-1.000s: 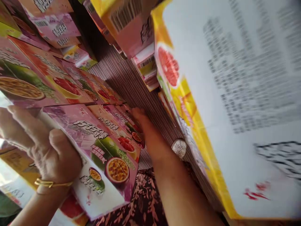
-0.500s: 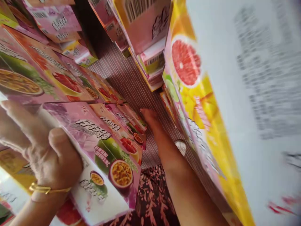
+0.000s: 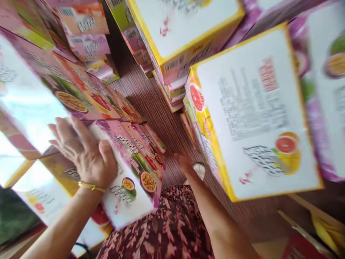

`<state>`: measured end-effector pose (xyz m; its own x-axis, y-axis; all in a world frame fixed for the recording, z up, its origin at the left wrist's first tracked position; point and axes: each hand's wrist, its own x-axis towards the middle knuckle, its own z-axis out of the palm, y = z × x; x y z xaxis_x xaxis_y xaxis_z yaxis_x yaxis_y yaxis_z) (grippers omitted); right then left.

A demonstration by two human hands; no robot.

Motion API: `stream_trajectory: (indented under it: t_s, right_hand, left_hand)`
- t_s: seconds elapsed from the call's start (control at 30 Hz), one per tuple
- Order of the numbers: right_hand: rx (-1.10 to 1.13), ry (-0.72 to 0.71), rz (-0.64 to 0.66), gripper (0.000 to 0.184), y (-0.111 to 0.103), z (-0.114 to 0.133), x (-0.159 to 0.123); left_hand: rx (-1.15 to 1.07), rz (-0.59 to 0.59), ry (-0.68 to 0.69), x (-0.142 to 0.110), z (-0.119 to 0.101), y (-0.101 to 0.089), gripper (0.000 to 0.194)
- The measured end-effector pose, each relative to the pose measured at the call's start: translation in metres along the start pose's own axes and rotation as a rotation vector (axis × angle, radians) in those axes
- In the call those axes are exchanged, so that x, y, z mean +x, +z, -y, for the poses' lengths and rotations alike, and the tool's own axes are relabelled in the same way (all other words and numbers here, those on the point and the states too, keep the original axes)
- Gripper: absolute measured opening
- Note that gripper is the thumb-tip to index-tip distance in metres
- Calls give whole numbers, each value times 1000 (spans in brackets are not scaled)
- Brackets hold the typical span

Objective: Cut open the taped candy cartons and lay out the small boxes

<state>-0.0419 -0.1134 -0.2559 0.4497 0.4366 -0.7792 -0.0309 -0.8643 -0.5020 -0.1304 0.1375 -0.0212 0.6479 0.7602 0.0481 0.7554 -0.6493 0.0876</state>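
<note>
My left hand point(image 3: 84, 153), with a gold bangle at the wrist, lies flat with fingers spread on the top of a pink passion-fruit box point(image 3: 129, 176) in a stack at the left. My right hand point(image 3: 184, 163) reaches down into the narrow gap between the stacks, near the ribbed brown floor point(image 3: 159, 111); its fingers are blurred and partly hidden. A small white round object point(image 3: 199, 169) lies on the floor beside that hand. A yellow-edged grapefruit box point(image 3: 253, 118) stands close on the right.
Stacks of pink and yellow fruit-print boxes point(image 3: 88, 46) rise on both sides and at the back point(image 3: 175, 43), leaving a narrow aisle. My patterned dark-red clothing point(image 3: 167, 230) fills the bottom centre. Cardboard and a yellow item point(image 3: 323, 226) lie at the lower right.
The camera has pulled back and tilted up, showing more of the right stack. My right hand has drawn back toward me along the floor. My left hand stays on the pink box.
</note>
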Motion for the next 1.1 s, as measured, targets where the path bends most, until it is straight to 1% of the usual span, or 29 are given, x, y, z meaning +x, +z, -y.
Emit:
stream_trajectory:
  t_s: [0.07, 0.13, 0.2, 0.27, 0.33, 0.4, 0.43, 0.47, 0.5, 0.53, 0.6, 0.67, 0.7, 0.73, 0.8, 0.83, 0.9, 0.97, 1.0, 1.07, 1.1]
  right_hand:
    - [-23, 7, -28, 24, -10, 6, -43]
    - [-54, 4, -51, 28, -19, 21, -88]
    - [-34, -11, -111, 37, -33, 44, -134]
    - [58, -47, -179, 44, -53, 75, -179]
    - [198, -99, -197, 47, -76, 115, -220]
    - [358, -119, -129, 49, -93, 164, -255]
    - [455, -113, -75, 50, -97, 191, -270]
    - [564, -101, -20, 51, -97, 220, -282]
    - [678, -86, 38, 51, -93, 249, -293]
    - [788, -74, 109, 49, -84, 277, -301]
    - [959, -37, 283, 50, -57, 330, -313]
    - [1027, 84, 482, 55, -20, 374, -321]
    - [1023, 167, 561, 57, 0, 391, -325]
    - [1005, 249, 612, 58, 21, 406, -328]
    - [953, 362, 640, 58, 63, 426, -336]
    - [928, 379, 628, 59, 83, 433, -340]
    - [874, 361, 580, 60, 121, 442, -346]
    - [786, 311, 551, 60, 151, 448, -351]
    - [715, 291, 555, 61, 163, 450, -352]
    - [481, 240, 561, 65, 180, 458, -348]
    - [325, 171, 543, 68, 185, 464, -342]
  left_hand:
    - [-13, 1, -56, 0, -3, -4, 78]
    - [-34, -4, -102, 2, -5, -10, 77]
    - [-95, -6, -122, 4, -5, -18, 77]
    - [-208, -2, -108, 5, -2, -32, 73]
    - [-330, -9, -95, 4, 2, -56, 66]
    - [-449, -39, -98, -2, 8, -89, 55]
    - [-520, -33, -126, -8, 12, -108, 49]
    - [-607, 0, -184, -15, 17, -128, 42]
    - [-711, 64, -261, -23, 23, -147, 38]
    - [-829, 148, -341, -33, 30, -166, 39]
    - [-1087, 289, -479, -54, 49, -196, 43]
    - [-1337, 332, -608, -75, 73, -217, 43]
    - [-1459, 348, -689, -85, 86, -224, 42]
    - [-1575, 371, -789, -94, 100, -230, 43]
    - [-1757, 424, -980, -108, 130, -238, 46]
    - [-1822, 438, -1045, -113, 145, -241, 46]
    - [-1886, 427, -1112, -122, 176, -245, 44]
    - [-1899, 381, -1115, -129, 207, -244, 39]
    - [-1909, 342, -1098, -131, 222, -242, 36]
    - [-1942, 205, -1048, -135, 251, -235, 35]
    - [-1972, 111, -1034, -137, 267, -230, 35]
